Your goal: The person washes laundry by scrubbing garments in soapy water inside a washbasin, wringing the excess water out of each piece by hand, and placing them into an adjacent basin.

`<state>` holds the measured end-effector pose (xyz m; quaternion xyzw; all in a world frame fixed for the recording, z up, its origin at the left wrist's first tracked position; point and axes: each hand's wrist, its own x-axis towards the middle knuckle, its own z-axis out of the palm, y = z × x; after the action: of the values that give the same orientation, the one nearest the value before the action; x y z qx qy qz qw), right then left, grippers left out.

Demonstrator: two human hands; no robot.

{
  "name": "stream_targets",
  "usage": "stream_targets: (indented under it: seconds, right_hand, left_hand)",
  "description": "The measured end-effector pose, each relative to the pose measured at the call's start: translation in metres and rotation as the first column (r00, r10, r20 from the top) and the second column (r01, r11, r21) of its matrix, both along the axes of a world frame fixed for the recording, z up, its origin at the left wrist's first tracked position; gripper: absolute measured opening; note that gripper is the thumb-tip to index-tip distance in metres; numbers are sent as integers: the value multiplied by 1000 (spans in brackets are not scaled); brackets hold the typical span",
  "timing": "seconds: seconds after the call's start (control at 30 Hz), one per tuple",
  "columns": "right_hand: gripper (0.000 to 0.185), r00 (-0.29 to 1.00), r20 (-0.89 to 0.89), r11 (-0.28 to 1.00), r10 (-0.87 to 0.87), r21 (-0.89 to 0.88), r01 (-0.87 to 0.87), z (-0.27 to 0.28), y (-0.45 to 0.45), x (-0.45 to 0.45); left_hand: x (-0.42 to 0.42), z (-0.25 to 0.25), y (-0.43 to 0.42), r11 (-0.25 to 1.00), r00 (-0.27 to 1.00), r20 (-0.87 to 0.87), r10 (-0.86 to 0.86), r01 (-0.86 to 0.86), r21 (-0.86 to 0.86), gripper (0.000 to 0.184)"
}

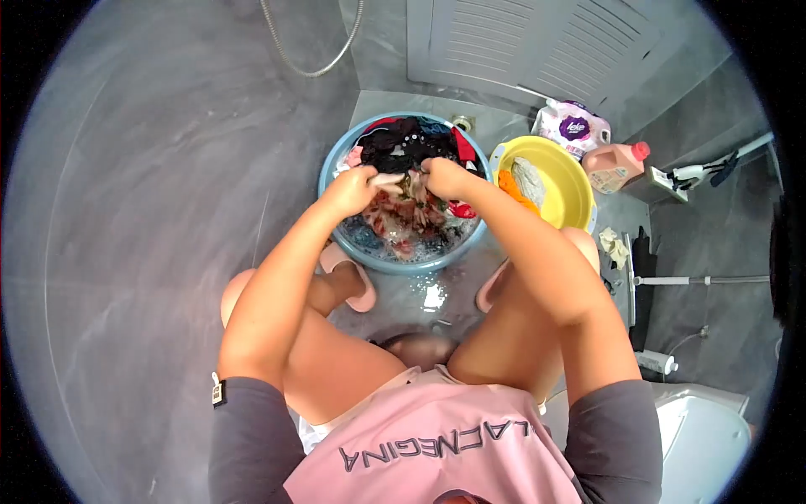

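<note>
Over the basin (pixel 417 268), left hand (pixel 352 191) and right hand (pixel 447 177) clamp patterned cloth (pixel 407 220), its length trailing bodyward

metal hose (pixel 312 76), top | grey slatted panel (pixel 531 44) | white-and-purple pack (pixel 574 128) beside pink jug (pixel 615 169), red cap (pixel 641 151) | white bottle (pixel 656 362)

Around the view's centre, your top's pink body (pixel 420 445) fills 6 o'clock, crossed by a slanting row of dark-outlined capital letters (pixel 437 448) that appear upside down. The sleeves are charcoal grey and end above the elbow: left sleeve (pixel 252 445) at 7 o'clock, right sleeve (pixel 620 437) between 4 and 5. A small black tag (pixel 219 391) with pale marks, too tiny to read, sits on your left hem at 8. You wear pink slippers, left slipper (pixel 364 296) between 7 and 8, right slipper (pixel 488 294) at 4. Your hands (pixel 354 191) are bare.
</note>
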<state>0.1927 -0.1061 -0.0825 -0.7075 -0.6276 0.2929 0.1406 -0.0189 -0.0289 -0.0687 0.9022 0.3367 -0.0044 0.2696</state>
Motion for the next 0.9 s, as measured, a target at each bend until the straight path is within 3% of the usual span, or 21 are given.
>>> stream_targets:
  seconds: [0.07,0.1,0.13,0.17,0.2,0.27,0.3,0.33,0.4,0.43,0.47,0.5,0.53,0.57,0.6,0.63,0.67,0.73,0.77,0.87,0.9]
  right_hand:
    - [35,910,-324,961,-260,-179,211,43,-13,-12]
    - [40,893,-410,982,-187,-98,160,47,-21,-14]
    - [46,864,-492,993,-107,-16,114,52,-28,-15]
    - [58,893,-448,995,-44,59,79,57,-34,-19]
    - [56,909,-414,987,-44,121,103,85,-48,-31]
    - [47,728,-686,977,21,170,132,71,-41,-22]
    - [35,815,-574,891,80,407,199,71,-32,-22]
    - [26,825,-562,877,-62,363,314,72,-28,-19]
    - [20,736,-671,861,-94,316,398,90,-29,-15]
    - [25,704,-704,872,-97,280,400,97,-27,-11]
    - [28,652,-756,868,-47,293,402,105,-27,-8]
    - [32,534,-845,876,33,282,391,106,-26,-4]
    - [36,402,-909,883,113,277,378,110,-25,-1]
    - [36,393,-911,877,121,284,388,115,-25,2]
    - [38,228,-953,889,198,273,368,121,-26,2]
    - [41,57,-962,899,266,269,346,125,-28,1]
    - [41,54,-960,892,275,276,357,127,-29,-2]
    - [44,-259,-915,896,309,189,402,131,-25,-8]
    - [43,-321,-899,911,297,166,377,125,-21,-6]
    - [38,-326,-902,908,282,142,393,126,-13,12]
    - [34,-240,-939,897,244,125,423,123,-8,26]
  left_hand:
    - [10,-5,0,987,890,455,22,-92,132,26]
    - [17,18,-13,977,841,505,194,-117,-180,26]
    - [24,51,-28,873,788,494,367,-108,-476,27]
    - [27,58,-34,905,724,611,321,-44,-423,26]
    - [33,61,-40,916,608,745,275,71,-396,30]
    - [33,76,-51,917,625,758,187,165,-362,29]
    - [30,81,-46,941,682,719,136,138,-309,26]
    - [27,92,-47,957,738,640,215,-30,-288,23]
    - [24,64,-23,945,636,712,298,-303,-125,27]
    - [19,59,-13,939,705,631,325,-319,-128,47]
    - [19,32,-6,942,715,623,316,-314,-118,47]
    - [21,-7,1,983,771,613,176,-164,-76,62]
    - [26,3,-6,999,803,595,29,-9,-37,79]
    - [24,11,-23,966,907,401,129,-25,-256,102]
    - [34,-3,-27,899,835,523,172,84,-429,96]
    - [41,-24,-22,889,900,412,145,64,-454,74]
    - [46,-29,-36,766,823,417,386,-33,-642,51]
    - [65,-38,-36,650,633,534,560,64,-757,43]
    - [70,-35,-32,571,583,486,651,46,-820,41]
    - [59,-29,-11,663,686,442,578,-80,-744,37]
    - [56,-16,-7,697,685,491,539,-36,-716,35]
